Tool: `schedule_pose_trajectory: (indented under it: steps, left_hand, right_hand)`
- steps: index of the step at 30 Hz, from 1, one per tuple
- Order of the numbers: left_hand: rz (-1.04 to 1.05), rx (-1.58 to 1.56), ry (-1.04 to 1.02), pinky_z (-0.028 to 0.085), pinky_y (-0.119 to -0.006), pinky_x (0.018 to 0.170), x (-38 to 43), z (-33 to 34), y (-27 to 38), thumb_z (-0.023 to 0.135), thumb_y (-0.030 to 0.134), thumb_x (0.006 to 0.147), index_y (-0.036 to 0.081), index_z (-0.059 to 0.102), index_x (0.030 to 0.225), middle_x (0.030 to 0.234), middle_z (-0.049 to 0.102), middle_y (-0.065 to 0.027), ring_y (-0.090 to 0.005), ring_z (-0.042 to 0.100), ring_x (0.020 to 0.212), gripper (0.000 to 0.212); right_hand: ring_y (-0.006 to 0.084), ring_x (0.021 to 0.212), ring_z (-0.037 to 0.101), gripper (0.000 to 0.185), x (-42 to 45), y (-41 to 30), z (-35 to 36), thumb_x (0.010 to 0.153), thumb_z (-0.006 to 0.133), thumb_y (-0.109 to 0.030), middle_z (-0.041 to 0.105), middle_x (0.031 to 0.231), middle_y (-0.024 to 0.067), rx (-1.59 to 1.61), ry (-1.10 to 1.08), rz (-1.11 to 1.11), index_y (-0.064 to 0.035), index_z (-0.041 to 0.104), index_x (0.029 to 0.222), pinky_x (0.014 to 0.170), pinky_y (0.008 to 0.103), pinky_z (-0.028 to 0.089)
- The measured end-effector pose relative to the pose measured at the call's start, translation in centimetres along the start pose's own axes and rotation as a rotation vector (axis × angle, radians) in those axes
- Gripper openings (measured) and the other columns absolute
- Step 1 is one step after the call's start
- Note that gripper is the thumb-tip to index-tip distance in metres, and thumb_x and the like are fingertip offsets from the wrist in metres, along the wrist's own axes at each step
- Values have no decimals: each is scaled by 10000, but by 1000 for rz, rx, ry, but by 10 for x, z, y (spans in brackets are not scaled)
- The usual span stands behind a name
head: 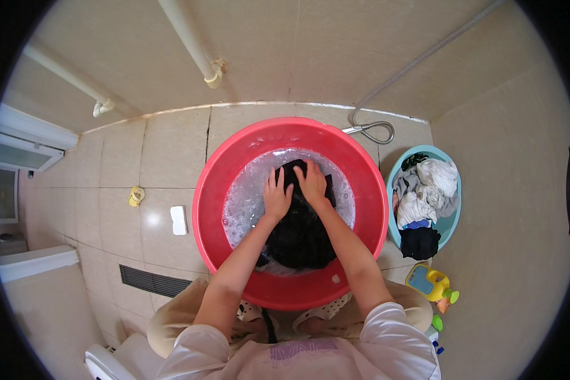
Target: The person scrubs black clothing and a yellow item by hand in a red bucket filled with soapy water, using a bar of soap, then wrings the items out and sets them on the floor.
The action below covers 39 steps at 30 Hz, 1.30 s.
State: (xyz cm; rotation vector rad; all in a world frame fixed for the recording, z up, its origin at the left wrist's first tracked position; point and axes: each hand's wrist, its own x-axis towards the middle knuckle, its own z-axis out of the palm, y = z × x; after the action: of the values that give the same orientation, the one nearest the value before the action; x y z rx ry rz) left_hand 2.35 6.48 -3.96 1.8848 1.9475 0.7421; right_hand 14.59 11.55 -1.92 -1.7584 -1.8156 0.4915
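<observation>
A large red plastic basin (368,199) stands on the floor between my feet, with foamy water (244,204) in it. A soaked black garment (301,237) lies bunched in the water, its near part piled towards me. My left hand (277,197) lies on the far part of the cloth, fingers spread and pointing away from me. Close beside it, my right hand (313,183) touches the same cloth, thumb apart from the fingers. A fold of black fabric shows between the hands. Whether the fingers grip the cloth is not clear.
To the right stands a light-blue tub (451,232) of white, grey and dark clothes. Near it are a yellow detergent bottle (425,280) and a shower head (356,128) on a metal hose. Leftward lie a white bar (178,220), a yellow object (136,195) and a floor drain grate (154,280).
</observation>
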Motion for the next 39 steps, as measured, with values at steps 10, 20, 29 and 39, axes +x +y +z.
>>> schedule_pose_trajectory:
  steps: [10, 20, 29, 39]
  left_hand:
    - [-70, 194, -441, 318, -453, 941, 7, 1, 3, 626, 323, 735, 81, 145, 1356, 1356, 252, -173, -338, 325, 1203, 822]
    - [-245, -31, -520, 346, -410, 916, -31, -19, 13, 687, 312, 661, 79, 391, 1213, 1249, 385, -173, -305, 370, 1159, 668]
    - [9, -150, -563, 428, -437, 760, -22, -66, 32, 661, 205, 651, 83, 465, 1050, 789, 594, -180, -364, 562, 830, 461]
    - [138, -365, -506, 391, -354, 890, -31, -95, 16, 734, 339, 620, 77, 450, 1187, 1091, 539, -177, -305, 512, 1032, 686]
  right_hand:
    - [404, 854, 548, 437, -21, 51, -17, 807, 548, -232, 572, 899, 242, -200, -320, 193, -88, 363, 1176, 724, 478, 432]
    - [384, 1055, 491, 439, -53, 80, -66, 768, 530, -153, 513, 1103, 258, -391, -710, 566, 4, 348, 1136, 880, 441, 398]
    - [292, 1160, 396, 646, -62, 4, -86, 668, 646, -210, 434, 1204, 164, -391, -379, -268, -47, 338, 1212, 981, 420, 292]
    - [305, 819, 596, 349, -41, -24, -103, 560, 696, -192, 630, 851, 142, -28, -806, -113, -71, 629, 880, 737, 371, 458]
